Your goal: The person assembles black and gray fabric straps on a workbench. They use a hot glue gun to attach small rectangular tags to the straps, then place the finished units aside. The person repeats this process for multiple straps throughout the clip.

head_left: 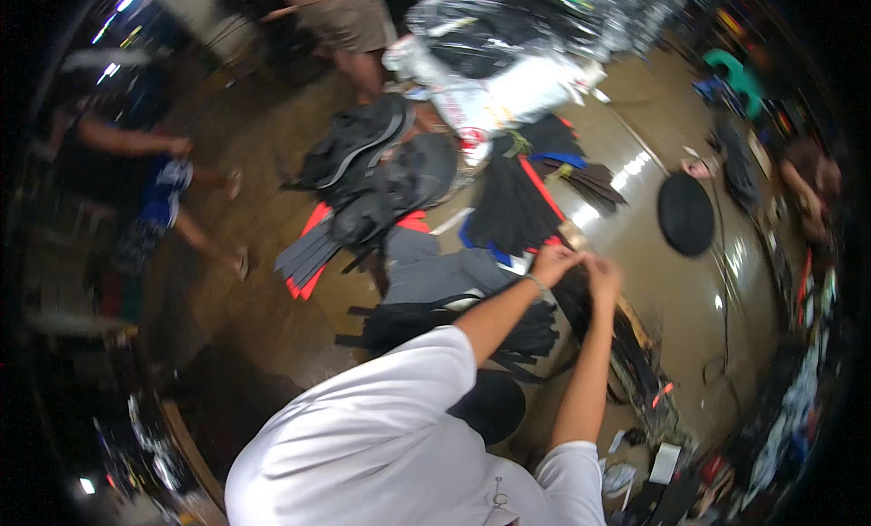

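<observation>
My left hand [552, 267] and my right hand [602, 278] meet in front of me. The fingers of both are pinched close together, and whatever lies between them is too small and blurred to name. Just beyond them is a small tan block [572, 235]. A fan of black fabric strips [510, 202] with red and blue edges spreads past my left hand. Grey cut pieces [431, 274] lie left of it, and black straps [390, 330] run under my left forearm. Long dark material [628, 349] stretches beside my right forearm.
Black bags [363, 154] are heaped on the far left of the pile. Behind sit a white sack [508, 95] and plastic-wrapped bundles [481, 45]. Round black stool seats [686, 213] stand right and close to me. A person [118, 141] is at left, another [340, 23] at the back.
</observation>
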Motion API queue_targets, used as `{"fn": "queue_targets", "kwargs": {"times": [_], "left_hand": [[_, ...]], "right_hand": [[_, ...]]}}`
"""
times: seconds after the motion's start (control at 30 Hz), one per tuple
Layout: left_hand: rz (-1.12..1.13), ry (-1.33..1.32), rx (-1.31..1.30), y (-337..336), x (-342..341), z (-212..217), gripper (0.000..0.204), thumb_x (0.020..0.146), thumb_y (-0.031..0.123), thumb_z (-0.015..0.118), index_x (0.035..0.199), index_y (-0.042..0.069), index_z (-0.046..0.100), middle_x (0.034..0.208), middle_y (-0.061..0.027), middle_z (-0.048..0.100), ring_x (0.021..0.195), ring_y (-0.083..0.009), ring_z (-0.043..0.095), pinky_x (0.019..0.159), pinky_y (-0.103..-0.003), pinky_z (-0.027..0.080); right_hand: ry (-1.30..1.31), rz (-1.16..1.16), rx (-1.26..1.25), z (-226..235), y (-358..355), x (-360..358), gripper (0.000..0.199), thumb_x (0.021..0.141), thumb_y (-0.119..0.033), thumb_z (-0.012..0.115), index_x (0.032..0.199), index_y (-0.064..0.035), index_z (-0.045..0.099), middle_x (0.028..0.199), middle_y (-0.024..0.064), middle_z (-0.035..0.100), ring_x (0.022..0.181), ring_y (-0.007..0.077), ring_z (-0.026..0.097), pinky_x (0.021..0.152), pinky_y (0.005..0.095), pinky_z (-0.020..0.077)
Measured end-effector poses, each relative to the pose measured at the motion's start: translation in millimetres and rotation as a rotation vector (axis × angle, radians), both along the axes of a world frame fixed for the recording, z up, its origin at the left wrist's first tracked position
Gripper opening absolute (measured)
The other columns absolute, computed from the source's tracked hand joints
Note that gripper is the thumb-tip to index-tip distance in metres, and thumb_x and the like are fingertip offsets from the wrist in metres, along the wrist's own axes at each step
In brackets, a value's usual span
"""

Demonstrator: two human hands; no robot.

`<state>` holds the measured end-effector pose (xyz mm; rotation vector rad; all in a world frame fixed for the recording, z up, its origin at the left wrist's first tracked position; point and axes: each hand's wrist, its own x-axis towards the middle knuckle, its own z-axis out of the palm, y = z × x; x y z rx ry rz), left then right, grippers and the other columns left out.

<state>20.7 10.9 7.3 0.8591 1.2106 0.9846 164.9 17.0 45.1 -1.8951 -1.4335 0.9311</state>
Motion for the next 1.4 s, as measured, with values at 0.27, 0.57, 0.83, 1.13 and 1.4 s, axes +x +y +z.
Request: {"fn": "queue_targets", "kwargs": {"times": [0.27,0.57,0.83,1.13,1.4], "left_hand": [[0.104,0.005,0.164,7,10,-21,0.037,0.085,0.036,0.075,0.078,0.000,0.069,0.074,-0.0068,0.070,0.068,-0.0115,0.064,0.064,-0.027,0.050],[0.148,0.268,0.270,2,8,-17,0.033,0.083,0.035,0.075,0.077,0.003,0.070,0.067,-0.0051,0.067,0.062,-0.0113,0.060,0.059,-0.029,0.047],[0.134,0.185,0.122,7,-1,-9,0.033,0.088,0.034,0.073,0.078,0.002,0.070,0.077,-0.0041,0.070,0.068,-0.0070,0.061,0.067,-0.021,0.047],[0.117,0.026,0.082,8,-3,-6,0.030,0.088,0.026,0.074,0.084,-0.003,0.065,0.079,-0.0095,0.070,0.070,-0.0128,0.066,0.070,-0.023,0.052],[0.017,-0.082,0.116,12,-12,-1,0.027,0.085,0.024,0.075,0.081,-0.001,0.066,0.075,-0.0087,0.069,0.068,-0.0138,0.066,0.067,-0.026,0.053]], "right_hand": [[-0.306,0.153,0.038,72,-55,22,0.047,0.080,-0.036,0.076,0.095,0.0071,0.065,0.080,0.0209,0.064,0.074,0.0292,0.062,0.071,0.0400,0.0488],[0.055,-0.130,-0.021,157,-238,150,0.023,0.089,-0.021,0.071,0.078,-0.0019,0.062,0.065,-0.0080,0.045,0.059,0.0025,0.036,0.052,0.0217,0.0250],[0.021,-0.545,0.076,78,-233,242,0.027,0.092,-0.027,0.067,0.090,0.0002,0.065,0.071,-0.0042,0.056,0.064,0.0054,0.045,0.058,0.0241,0.0365],[0.032,-0.482,0.127,-18,-239,265,0.034,0.095,-0.033,0.062,0.092,0.0003,0.065,0.077,0.0012,0.061,0.071,0.0096,0.051,0.065,0.0266,0.0417],[-0.438,-0.666,0.139,38,-249,240,0.028,0.092,-0.026,0.063,0.085,0.0015,0.064,0.073,0.0143,0.063,0.067,0.0255,0.058,0.066,0.0380,0.0461]]}}
